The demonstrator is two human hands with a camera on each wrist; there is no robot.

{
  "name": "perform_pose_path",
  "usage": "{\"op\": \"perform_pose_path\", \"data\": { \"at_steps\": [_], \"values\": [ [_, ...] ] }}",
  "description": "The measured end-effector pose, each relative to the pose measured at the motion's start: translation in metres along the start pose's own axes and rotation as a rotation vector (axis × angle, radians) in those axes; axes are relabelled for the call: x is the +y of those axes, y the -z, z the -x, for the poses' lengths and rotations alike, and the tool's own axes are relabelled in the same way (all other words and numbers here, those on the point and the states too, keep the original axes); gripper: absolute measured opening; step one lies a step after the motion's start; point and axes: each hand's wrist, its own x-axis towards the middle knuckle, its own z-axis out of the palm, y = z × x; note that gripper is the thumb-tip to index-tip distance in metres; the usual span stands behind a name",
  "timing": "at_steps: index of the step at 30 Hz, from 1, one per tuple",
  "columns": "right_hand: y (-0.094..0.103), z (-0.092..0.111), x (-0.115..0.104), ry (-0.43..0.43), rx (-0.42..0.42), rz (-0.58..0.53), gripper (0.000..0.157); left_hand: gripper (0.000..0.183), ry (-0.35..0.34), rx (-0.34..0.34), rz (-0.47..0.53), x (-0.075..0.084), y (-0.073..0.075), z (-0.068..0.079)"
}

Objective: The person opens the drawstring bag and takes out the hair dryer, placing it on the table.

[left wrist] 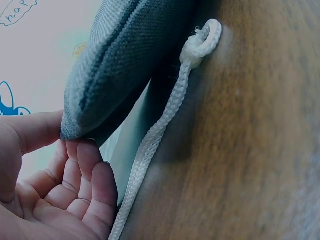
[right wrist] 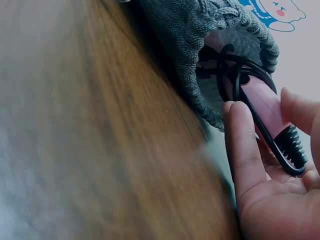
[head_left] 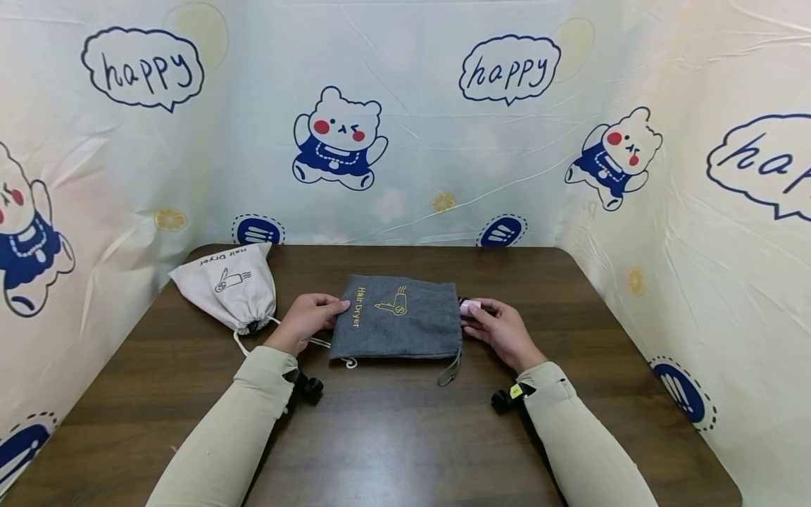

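Note:
A dark grey drawstring bag [head_left: 424,327], printed with yellow "Hair Dryer" lettering, lies sideways with its mouth to the right. My left hand [head_left: 308,320] pinches the bag's closed end between thumb and fingers; the left wrist view shows the grey cloth [left wrist: 107,70] there. At the mouth, my right hand [head_left: 500,331] grips the pink handle of a hair dryer [right wrist: 265,107]. Its black cord [right wrist: 260,122] is looped along the handle, with a ribbed sleeve at the handle's end. The rest of the dryer is hidden inside the bag.
A white drawstring bag [head_left: 237,289], also printed "Hair Dryer", lies at the back left of the brown wooden table [head_left: 393,429]. White cord [left wrist: 157,127] runs beneath the grey bag. Patterned cloth [head_left: 418,162] hangs around the table's back and sides.

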Motion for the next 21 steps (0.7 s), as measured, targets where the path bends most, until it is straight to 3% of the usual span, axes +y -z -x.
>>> {"op": "perform_pose_path", "data": {
  "at_steps": [21],
  "values": [
    [0.0011,-0.0005,-0.0012,0.009,0.029,-0.026,0.047,0.038,0.005,-0.001,0.018,0.0000,0.0006,0.0003]
  ]
}}
